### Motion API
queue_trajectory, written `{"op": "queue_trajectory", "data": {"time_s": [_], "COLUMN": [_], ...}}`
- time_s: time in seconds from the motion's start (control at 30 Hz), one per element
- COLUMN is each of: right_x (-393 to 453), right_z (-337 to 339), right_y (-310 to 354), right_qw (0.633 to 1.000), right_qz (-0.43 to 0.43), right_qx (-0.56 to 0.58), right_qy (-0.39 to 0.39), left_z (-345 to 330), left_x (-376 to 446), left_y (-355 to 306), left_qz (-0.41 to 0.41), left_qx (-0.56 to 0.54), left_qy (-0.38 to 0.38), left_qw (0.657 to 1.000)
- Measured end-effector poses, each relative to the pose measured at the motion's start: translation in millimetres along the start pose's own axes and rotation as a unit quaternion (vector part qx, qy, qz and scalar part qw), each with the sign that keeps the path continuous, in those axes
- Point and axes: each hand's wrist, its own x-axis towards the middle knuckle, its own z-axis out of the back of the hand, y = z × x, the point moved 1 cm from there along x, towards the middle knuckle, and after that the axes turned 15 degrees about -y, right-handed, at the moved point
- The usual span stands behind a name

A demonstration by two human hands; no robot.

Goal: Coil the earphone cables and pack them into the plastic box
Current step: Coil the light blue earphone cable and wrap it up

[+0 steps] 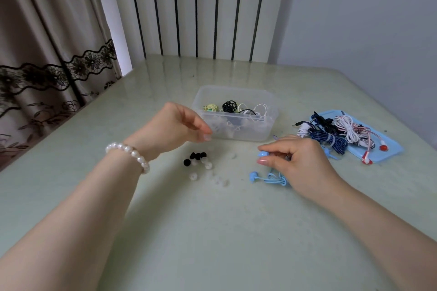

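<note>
The right hand [300,163], at centre right of the frame, pinches a light blue earbud [263,154] between thumb and forefinger; the rest of the light blue earphone cable [274,178] lies loosely bunched on the table just below that hand, with its second earbud at the left end. The left hand [182,126], at centre frame, hovers with fingers curled and fingertips drawn together just beside the near left corner of the translucent rectangular plastic box [267,125]; whether it holds a small item cannot be determined. A white pearl bracelet [128,152] sits on the left wrist. Between the hands, a scatter of small black and clear silicone ear tips [198,163] lies on the table. The box, at upper centre, already contains several coiled cables, including black, yellow-green and white ones. To the right of the box, a flat light blue plastic lid [387,156] carries a pile of unpacked earphones [335,134] in dark blue, white and red. Judged from this, the task is roughly half complete: the light blue set requires coiling, and the pile remains. The surface is a glossy pale green table [212,231]. A beige lace-trimmed curtain [47,54] hangs at upper left, a white radiator [203,7] stands at upper centre.
</note>
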Motion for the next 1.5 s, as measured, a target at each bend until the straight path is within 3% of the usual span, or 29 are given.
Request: {"op": "queue_trajectory", "data": {"time_s": [0.13,0.3,0.43,0.67,0.73,0.83,0.9,1.03,1.23,1.5], "right_x": [0.3,1.1,1.0,0.1,0.3,2.2,3.1,3.2,1.0,-0.9], "right_z": [-3.0,-4.9,-6.1,-5.1,-2.8,1.8,5.1,8.8,8.7,11.4], "right_y": [-2.7,-3.8,-0.9,0.7,1.9,2.3,4.8,10.1,14.6,21.5], "right_qw": [0.998,0.999,0.997,0.991,0.984,0.967,0.953,0.936,0.944,0.959], "right_qz": [-0.049,-0.041,-0.056,-0.100,-0.123,-0.165,-0.190,-0.201,-0.160,-0.099], "right_qx": [0.032,0.028,0.047,0.091,0.129,0.193,0.236,0.289,0.287,0.261], "right_qy": [0.006,-0.003,-0.002,0.008,0.013,-0.006,-0.018,-0.027,-0.029,-0.055], "left_z": [-6.9,-31.7,-53.5,-57.3,-57.2,-55.9,-55.9,-59.2,-62.4,-61.4], "left_x": [-1.0,-4.8,-7.2,-6.4,-8.3,-17.6,-24.2,-33.9,-37.9,-41.4], "left_y": [4.0,9.4,9.8,13.6,11.2,0.5,-6.3,-16.3,-18.8,-20.0], "left_qz": [-0.027,-0.091,-0.181,-0.213,-0.183,-0.038,0.040,0.138,0.192,0.220], "left_qx": [0.076,0.112,0.217,0.209,0.157,-0.074,-0.200,-0.344,-0.413,-0.394], "left_qy": [0.033,-0.012,0.005,-0.023,-0.037,-0.003,0.020,0.044,0.092,0.051], "left_qw": [0.996,0.989,0.959,0.954,0.970,0.997,0.979,0.928,0.886,0.891]}}
